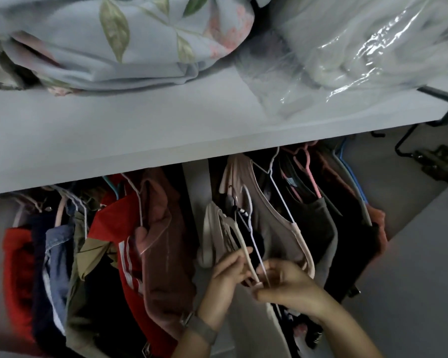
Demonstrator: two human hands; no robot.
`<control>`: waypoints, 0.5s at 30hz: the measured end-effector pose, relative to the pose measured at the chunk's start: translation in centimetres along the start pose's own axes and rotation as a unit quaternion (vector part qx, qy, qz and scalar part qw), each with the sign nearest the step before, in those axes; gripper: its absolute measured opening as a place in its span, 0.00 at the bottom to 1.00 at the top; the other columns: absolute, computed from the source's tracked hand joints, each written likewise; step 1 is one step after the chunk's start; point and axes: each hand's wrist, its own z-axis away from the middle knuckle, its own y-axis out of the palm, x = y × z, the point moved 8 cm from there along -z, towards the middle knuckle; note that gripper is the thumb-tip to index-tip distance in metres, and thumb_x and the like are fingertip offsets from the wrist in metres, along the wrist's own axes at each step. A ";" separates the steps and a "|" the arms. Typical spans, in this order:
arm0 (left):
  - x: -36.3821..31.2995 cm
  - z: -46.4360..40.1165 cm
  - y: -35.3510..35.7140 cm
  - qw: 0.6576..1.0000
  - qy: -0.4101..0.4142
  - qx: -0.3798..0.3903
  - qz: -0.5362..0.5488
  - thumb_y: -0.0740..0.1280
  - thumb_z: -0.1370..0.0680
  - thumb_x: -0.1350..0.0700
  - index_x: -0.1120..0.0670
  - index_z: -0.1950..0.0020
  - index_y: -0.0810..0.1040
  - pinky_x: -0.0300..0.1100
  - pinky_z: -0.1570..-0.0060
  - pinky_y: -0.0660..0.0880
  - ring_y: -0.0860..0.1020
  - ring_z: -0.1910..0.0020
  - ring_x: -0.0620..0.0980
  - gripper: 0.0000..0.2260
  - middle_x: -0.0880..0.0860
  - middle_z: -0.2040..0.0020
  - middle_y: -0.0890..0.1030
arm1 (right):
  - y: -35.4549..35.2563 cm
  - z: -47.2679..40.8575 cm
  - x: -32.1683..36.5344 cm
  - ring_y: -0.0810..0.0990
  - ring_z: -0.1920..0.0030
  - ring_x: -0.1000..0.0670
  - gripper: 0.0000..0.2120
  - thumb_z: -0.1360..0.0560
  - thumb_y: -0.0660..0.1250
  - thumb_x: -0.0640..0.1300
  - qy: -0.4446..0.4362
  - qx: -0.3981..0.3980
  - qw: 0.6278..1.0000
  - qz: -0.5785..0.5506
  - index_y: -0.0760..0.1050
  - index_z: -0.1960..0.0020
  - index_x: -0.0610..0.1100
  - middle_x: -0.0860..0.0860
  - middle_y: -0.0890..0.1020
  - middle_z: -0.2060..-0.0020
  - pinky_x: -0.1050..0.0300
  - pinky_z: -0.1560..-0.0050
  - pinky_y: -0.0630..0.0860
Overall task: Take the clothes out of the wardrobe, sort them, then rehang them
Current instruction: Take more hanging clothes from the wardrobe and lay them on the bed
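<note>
Item: beige hanger [239, 244], empty as far as the view shows; hangs in the right-hand bay of the wardrobe, its hook lost among the garments above; long arm slopes from upper left, near the hooks, down and right into the hands; lower tip meets both hands at once. Beside it, a thin white wire hanger [254, 236] on the same slope, just to the right, its lower end at the same meeting point.

Left hand [228, 273]: below and left of the beige hanger, fingers curled loosely round its lower arm; a watch strap [201, 329] on the wrist.

Right hand [285, 282]: below and right, thumb and fingers pinching the lower ends of the hangers; whether it holds one or both, cannot tell.

Judgement: both hands equally near; lifting out calls for a move up along the slope to free the hook.

Surround: taupe sleeveless top [277, 228] just right; red garment with white stripes [114, 236] in the left bay; white shelf [114, 130] above, bearing floral bedding [101, 47] and a plastic-wrapped bundle [360, 47].
</note>
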 end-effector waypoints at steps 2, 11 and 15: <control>0.4 0.5 0.8 0.999 0.005 0.028 -0.015 0.62 0.28 0.53 0.54 0.49 0.80 0.33 0.57 0.75 0.78 0.63 0.43 0.12 0.49 0.66 0.79 | -0.4 0.4 -0.6 0.79 0.64 0.59 0.08 0.32 0.73 0.43 -0.019 -0.057 0.992 0.112 0.80 0.54 0.43 0.50 0.84 0.64 0.57 0.58 0.76; 2.3 3.7 1.8 0.969 -0.003 0.188 -0.157 0.60 0.29 0.49 0.43 0.47 0.79 0.32 0.54 0.73 0.78 0.53 0.38 0.14 0.47 0.52 0.81 | -1.6 6.8 -2.8 0.75 0.70 0.57 0.04 0.30 0.71 0.42 0.008 -0.246 0.963 0.109 0.76 0.63 0.47 0.51 0.79 0.71 0.57 0.64 0.71; -1.3 5.2 0.1 0.944 0.203 0.060 -0.255 0.64 0.27 0.47 0.43 0.50 0.79 0.38 0.50 0.73 0.77 0.51 0.44 0.08 0.43 0.51 0.79 | -2.7 12.5 -3.6 0.68 0.75 0.58 0.08 0.31 0.71 0.42 0.023 -0.306 0.944 0.122 0.74 0.68 0.46 0.54 0.73 0.77 0.63 0.71 0.65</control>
